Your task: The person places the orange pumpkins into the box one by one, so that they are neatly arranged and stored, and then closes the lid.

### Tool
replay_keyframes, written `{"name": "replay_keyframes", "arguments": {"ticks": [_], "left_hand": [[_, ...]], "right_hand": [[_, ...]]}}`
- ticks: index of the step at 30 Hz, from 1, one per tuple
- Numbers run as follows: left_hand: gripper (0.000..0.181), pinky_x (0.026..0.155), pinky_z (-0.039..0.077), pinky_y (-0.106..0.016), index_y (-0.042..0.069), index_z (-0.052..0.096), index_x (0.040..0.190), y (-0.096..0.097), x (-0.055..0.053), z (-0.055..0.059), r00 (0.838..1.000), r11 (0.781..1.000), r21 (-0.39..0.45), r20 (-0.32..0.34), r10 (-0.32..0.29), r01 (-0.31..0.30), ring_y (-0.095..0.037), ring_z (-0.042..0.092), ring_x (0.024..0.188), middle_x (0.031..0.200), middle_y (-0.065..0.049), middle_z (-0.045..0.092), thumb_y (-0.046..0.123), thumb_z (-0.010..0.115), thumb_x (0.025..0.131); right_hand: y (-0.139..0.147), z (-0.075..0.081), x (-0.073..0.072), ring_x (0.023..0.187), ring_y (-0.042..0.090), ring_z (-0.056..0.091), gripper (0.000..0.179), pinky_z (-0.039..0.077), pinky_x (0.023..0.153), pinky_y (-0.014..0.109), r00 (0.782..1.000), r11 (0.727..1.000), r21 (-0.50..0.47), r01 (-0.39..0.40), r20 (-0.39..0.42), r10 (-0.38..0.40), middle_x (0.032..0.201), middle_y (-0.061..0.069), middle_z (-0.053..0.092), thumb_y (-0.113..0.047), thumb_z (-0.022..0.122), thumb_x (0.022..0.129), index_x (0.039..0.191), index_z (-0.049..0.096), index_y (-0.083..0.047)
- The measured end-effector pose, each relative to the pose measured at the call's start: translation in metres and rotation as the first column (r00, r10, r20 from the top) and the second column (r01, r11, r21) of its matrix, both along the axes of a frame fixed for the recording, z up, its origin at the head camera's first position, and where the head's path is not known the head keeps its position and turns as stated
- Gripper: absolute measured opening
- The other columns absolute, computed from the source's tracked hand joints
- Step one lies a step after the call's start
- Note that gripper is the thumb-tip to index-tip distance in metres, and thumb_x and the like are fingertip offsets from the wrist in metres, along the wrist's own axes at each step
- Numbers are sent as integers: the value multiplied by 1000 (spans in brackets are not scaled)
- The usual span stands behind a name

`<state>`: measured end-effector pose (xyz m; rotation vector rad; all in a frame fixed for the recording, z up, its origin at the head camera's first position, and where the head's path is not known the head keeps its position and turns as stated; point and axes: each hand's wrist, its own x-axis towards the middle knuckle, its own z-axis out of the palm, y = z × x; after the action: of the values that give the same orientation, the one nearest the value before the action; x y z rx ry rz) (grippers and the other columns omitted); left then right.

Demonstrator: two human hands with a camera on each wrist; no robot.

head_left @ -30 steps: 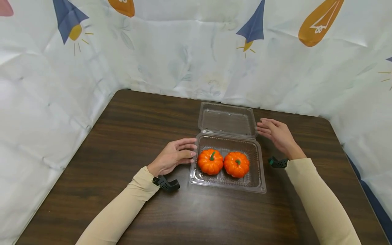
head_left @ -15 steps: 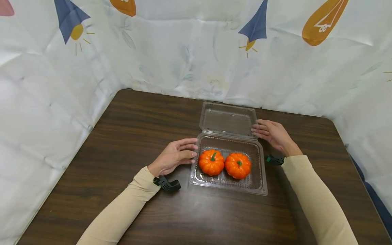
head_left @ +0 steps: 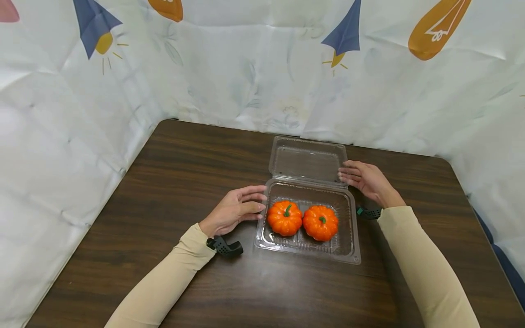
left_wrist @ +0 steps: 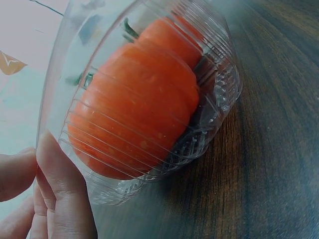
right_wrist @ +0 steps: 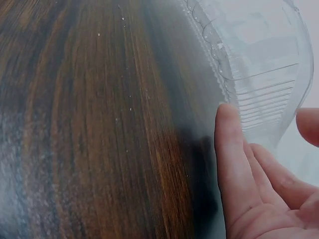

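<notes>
A clear plastic clamshell container (head_left: 307,255) lies unfolded on the table, its lid (head_left: 309,157) laid back toward the far edge. Side by side in its base sit two small orange pumpkins, the left one (head_left: 285,218) and the right one (head_left: 321,223), both with green stems. My left hand (head_left: 235,209) is at the base's left rim; in the left wrist view its thumb and fingertips pinch that rim. My right hand (head_left: 365,180) has its fingers extended at the right edge of the lid near the hinge. In the right wrist view its thumb stands apart from the fingers (right_wrist: 232,159).
The dark wood-grain table (head_left: 164,182) runs around the container. White patterned cloth (head_left: 246,68) hangs behind it and along both sides. Each wrist wears a black strap, such as the left strap (head_left: 225,247).
My right hand has moved left, from beside the container to the lid's edge. My left hand stays at the rim, and the pumpkins keep their places in the base.
</notes>
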<state>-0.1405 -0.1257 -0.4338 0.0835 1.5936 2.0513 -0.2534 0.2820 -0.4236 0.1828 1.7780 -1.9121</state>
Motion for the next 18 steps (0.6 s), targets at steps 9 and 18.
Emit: {"name": "replay_keyframes", "arguments": {"ticks": [9, 18], "left_hand": [[62, 81, 65, -25, 2, 43, 154, 0, 0, 2, 1000, 1000, -4, 4, 4, -4, -12, 69, 93, 122, -4, 61, -2, 65, 97], [61, 80, 64, -24, 3, 44, 154, 0, 0, 0, 1000, 1000, -14, 14, 15, -14, -10, 69, 91, 123, -5, 61, -3, 65, 96]], "right_hand": [[0, 4, -3, 105, 6, 73, 68, 61, 90, 18, 1000, 999, -53, 3, 11, -2, 115, -6, 76, -35, 50, 109, 160, 27, 3], [0, 12, -5, 108, 6, 71, 67, 60, 94, 19, 1000, 1000, -7, -25, -10, 25, 122, -5, 71, -37, 49, 110, 163, 26, -2]]}}
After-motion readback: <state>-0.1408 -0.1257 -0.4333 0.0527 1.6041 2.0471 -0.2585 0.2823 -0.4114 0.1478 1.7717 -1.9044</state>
